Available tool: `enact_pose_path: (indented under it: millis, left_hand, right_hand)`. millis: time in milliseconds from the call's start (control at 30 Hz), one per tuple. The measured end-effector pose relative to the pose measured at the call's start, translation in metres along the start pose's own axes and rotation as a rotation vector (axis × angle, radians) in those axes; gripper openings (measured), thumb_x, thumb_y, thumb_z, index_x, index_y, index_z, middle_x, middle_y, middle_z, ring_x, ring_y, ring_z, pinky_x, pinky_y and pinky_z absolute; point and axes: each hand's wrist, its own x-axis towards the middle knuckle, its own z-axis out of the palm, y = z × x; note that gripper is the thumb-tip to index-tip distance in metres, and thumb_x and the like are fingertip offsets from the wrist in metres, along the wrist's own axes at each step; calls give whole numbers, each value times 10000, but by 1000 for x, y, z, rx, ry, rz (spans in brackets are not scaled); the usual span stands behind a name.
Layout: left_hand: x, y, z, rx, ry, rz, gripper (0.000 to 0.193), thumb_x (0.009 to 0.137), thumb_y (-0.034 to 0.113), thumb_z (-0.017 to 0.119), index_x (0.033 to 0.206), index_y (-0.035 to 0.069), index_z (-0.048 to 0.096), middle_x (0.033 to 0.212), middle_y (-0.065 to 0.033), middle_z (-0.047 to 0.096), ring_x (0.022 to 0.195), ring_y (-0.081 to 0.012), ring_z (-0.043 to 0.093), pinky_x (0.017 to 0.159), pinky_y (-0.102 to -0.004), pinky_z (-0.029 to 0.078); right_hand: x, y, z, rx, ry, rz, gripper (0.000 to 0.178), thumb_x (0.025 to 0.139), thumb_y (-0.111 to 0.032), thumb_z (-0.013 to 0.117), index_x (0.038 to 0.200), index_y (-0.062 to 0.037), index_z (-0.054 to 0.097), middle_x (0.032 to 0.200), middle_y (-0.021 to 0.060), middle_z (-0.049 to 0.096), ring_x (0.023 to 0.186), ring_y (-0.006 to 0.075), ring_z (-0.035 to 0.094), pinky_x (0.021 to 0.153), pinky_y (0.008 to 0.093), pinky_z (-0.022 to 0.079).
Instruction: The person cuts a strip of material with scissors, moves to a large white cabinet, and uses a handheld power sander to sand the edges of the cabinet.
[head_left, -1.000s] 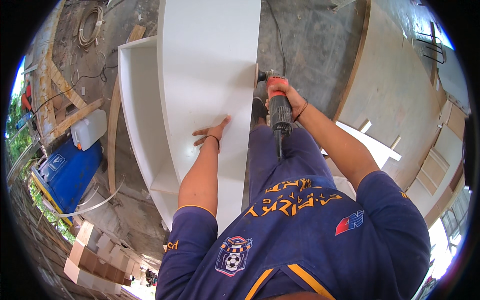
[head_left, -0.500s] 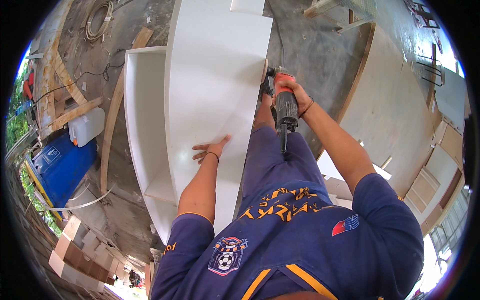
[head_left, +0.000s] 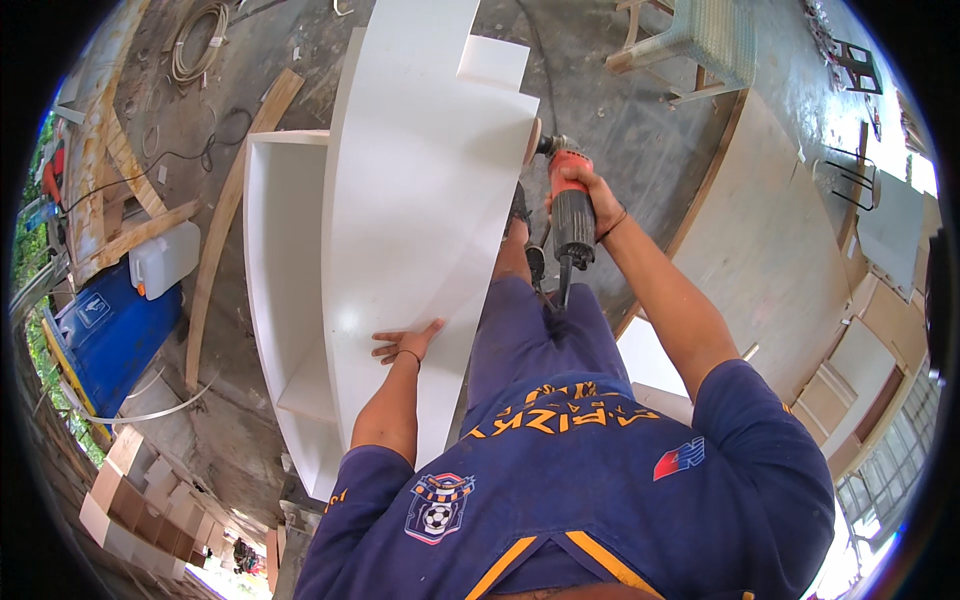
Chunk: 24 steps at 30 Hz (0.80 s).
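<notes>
My right hand [head_left: 594, 200] is wrapped round the body of a red and black angle grinder [head_left: 573, 215]. The grinder's round disc [head_left: 532, 140] meets the right edge of a white cabinet panel [head_left: 420, 200], near its stepped upper end. Fingers spread, my left hand [head_left: 408, 343] lies flat on the lower part of that panel. Along the panel's left side shows the open white cabinet frame [head_left: 288, 290], with a shelf inside. The grinder's cord hangs from its rear end toward my legs.
A curved wooden strip [head_left: 225, 230] lies on the floor left of the cabinet. Beyond it are a white jerrycan [head_left: 165, 258], a blue board [head_left: 120, 325] and a coiled cable [head_left: 200, 42]. A large flat sheet [head_left: 765, 240] lies at right, with a wrapped wooden piece [head_left: 695, 50] at the far right.
The view has shifted so more of the panel's far end shows. My right hand and the grinder have moved along the panel's edge toward its stepped end. My left hand stays flat.
</notes>
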Motion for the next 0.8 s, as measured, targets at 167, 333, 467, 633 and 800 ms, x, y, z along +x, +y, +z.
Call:
enact_pose_path:
  millis: [167, 333, 467, 633, 800]
  left_hand:
    - [-1, 2, 0, 8, -19, 0, 1601, 358, 672, 795, 1326, 53, -321, 1402, -316, -226, 1303, -503, -169, 1056, -591, 21]
    - [8, -2, 3, 50, -14, -18, 1611, 343, 691, 786, 1327, 56, -320, 1406, -319, -209, 1309, -498, -155, 1058, -590, 27]
    - [3, 3, -4, 125, -50, -35, 1610, 340, 705, 777, 1332, 52, -311, 1409, -328, -185, 1316, -501, -117, 1066, -576, 46]
    - [48, 1, 8, 112, -28, -60, 1600, 329, 787, 712, 1362, 26, -244, 1401, -376, -107, 1321, -513, -51, 1068, -561, 76]
    - [-7, 82, -24, -192, 45, 34, 1572, 356, 817, 674, 1372, 2, -206, 1368, -423, -109, 1299, -540, -94, 1034, -612, 10]
  right_hand:
    - [8, -37, 2, -12, -30, -27, 485, 737, -321, 643, 1016, 23, 446, 774, 166, 585, 629, 260, 614, 561, 392, 550]
    - [4, -66, 16, -5, 50, -77, 370, 736, -299, 641, 883, 16, 514, 732, 162, 597, 588, 246, 615, 540, 351, 538]
    - [-11, -80, 18, -1, 11, -114, 376, 746, -297, 634, 906, 21, 512, 743, 153, 594, 615, 248, 618, 572, 347, 541]
    - [-46, -85, -3, -62, 32, -119, 426, 743, -324, 639, 939, 34, 520, 739, 151, 593, 628, 255, 619, 589, 354, 546]
    - [-90, -95, -9, -92, 55, -123, 471, 726, -344, 651, 947, 51, 522, 743, 154, 602, 620, 261, 623, 584, 371, 554]
